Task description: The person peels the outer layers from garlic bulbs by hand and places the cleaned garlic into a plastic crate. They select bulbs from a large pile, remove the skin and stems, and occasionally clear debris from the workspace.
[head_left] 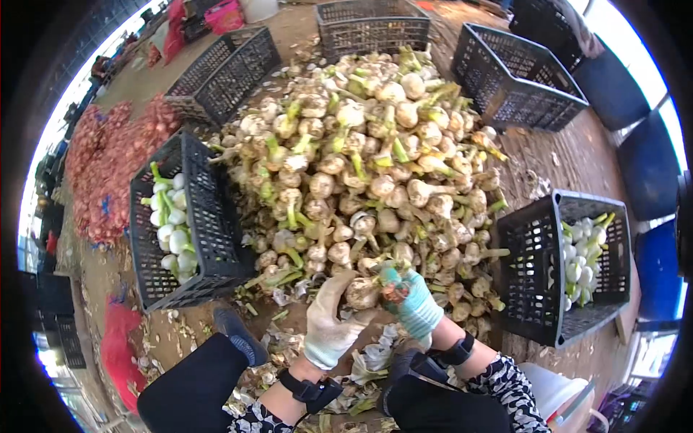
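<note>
My left hand [333, 322], in a pale work glove, curls around a soil-covered garlic bulb [362, 294] at the near edge of a big heap. Just right of that bulb, my right hand [417, 306] wears a teal-and-white glove with stained fingertips. Its fingers are closed near the bulb's stem side, and what they pinch is hidden. The heap of garlic [325, 173] rises directly ahead, its bulbs dirty with short green stems. Papery peeled skins [375, 353] litter the ground below my hands.
Black crates with clean white garlic stand left [209, 238] and right [530, 278]. More black crates ring the back, including a far one [372, 32] and one at the right rear [516, 79]. Reddish net sacks [119, 173] lie left. A white bucket [552, 390] sits near my right leg.
</note>
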A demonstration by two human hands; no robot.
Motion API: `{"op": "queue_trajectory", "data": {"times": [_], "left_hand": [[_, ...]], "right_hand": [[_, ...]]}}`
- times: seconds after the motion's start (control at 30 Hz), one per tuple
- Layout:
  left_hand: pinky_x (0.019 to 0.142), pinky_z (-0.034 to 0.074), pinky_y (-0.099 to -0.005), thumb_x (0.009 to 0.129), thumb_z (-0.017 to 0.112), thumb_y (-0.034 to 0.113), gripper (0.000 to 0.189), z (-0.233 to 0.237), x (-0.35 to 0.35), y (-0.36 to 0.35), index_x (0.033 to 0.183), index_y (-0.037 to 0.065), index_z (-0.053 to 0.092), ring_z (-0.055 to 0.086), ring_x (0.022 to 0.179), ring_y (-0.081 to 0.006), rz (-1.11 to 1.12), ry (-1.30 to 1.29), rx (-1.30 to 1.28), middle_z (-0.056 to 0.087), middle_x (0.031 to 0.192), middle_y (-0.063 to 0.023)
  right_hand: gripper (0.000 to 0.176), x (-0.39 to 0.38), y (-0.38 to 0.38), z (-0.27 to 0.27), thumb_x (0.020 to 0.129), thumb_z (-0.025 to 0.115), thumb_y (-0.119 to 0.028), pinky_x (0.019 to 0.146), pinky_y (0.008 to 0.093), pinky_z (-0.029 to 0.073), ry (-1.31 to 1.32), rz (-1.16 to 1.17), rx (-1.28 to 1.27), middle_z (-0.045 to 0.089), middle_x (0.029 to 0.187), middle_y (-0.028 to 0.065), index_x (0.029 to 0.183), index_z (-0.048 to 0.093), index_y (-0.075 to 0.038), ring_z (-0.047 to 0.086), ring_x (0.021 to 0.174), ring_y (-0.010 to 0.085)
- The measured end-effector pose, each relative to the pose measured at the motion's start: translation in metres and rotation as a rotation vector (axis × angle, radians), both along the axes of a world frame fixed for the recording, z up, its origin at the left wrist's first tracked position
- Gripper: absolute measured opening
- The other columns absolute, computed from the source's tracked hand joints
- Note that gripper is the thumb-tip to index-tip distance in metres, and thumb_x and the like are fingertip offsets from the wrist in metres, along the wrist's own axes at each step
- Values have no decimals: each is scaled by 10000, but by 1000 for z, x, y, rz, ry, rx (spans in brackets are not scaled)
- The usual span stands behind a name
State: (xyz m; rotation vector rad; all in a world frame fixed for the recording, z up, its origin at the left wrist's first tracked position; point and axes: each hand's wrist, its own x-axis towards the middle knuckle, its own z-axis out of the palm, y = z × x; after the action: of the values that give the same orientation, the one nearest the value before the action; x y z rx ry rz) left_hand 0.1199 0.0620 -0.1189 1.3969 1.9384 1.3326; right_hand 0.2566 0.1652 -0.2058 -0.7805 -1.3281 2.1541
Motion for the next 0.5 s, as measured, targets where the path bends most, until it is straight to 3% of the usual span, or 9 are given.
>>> {"op": "queue_trajectory", "data": {"times": [0.07, 0.1, 0.13, 0.2, 0.33, 0.4, 0.5], "left_hand": [[843, 482, -324, 624, 832, 201, 656, -4, 1, 5, 1181, 28, 533, 597, 980, -270, 4, 14, 42, 582, 1095, -145], [843, 482, -324, 624, 832, 201, 656, -6, 4, 8, 1181, 28, 533, 597, 980, -270, -3, 9, 42, 582, 1095, -145], [819, 488, -332, 621, 831, 200, 648, -7, 6, 10, 1174, 32, 538, 601, 963, -280, 15, 14, 62, 585, 1081, -145], [795, 494, -339, 618, 830, 199, 641, -12, 11, 10, 1167, 35, 542, 605, 946, -290, 31, 15, 82, 588, 1067, -145], [766, 499, -345, 600, 833, 210, 645, -16, 15, 7, 1155, 39, 551, 615, 906, -298, -11, -8, 101, 604, 1036, -136], [874, 460, -308, 657, 822, 282, 648, -17, 17, 4, 1159, -16, 542, 582, 1000, -225, -28, -13, 58, 588, 1107, -128], [796, 500, -345, 635, 823, 288, 642, -26, 19, 2, 1163, 48, 548, 615, 927, -282, 23, -97, 67, 597, 1056, -132]], "right_hand": [[247, -2, 3, 20, 970, 454, -168, 730, 261, 531, 292, -143, -707, 613, 996, 113, 1168, 484, -24, 614, 809, 149], [252, -7, -4, 40, 939, 513, -124, 729, 253, 534, 73, -220, -374, 616, 987, 105, 1169, 487, -23, 617, 796, 148], [252, -7, -4, 47, 939, 513, -124, 729, 253, 534, 68, -225, -375, 616, 987, 105, 1169, 487, -23, 617, 796, 148], [264, -5, -3, 56, 897, 579, -80, 709, 232, 517, -70, -202, -142, 619, 964, 76, 1143, 512, -10, 600, 772, 124], [229, 9, -2, 65, 873, 603, -32, 658, 211, 468, -127, -163, -170, 618, 916, 25, 1096, 560, -2, 546, 737, 70], [247, 14, -2, 65, 874, 601, -34, 657, 207, 466, -91, -170, -132, 616, 910, 24, 1117, 562, -12, 546, 737, 63], [229, 17, -1, 75, 855, 620, -58, 600, 179, 425, -127, -107, -98, 605, 872, -29, 1080, 581, -36, 516, 684, 33]]}}
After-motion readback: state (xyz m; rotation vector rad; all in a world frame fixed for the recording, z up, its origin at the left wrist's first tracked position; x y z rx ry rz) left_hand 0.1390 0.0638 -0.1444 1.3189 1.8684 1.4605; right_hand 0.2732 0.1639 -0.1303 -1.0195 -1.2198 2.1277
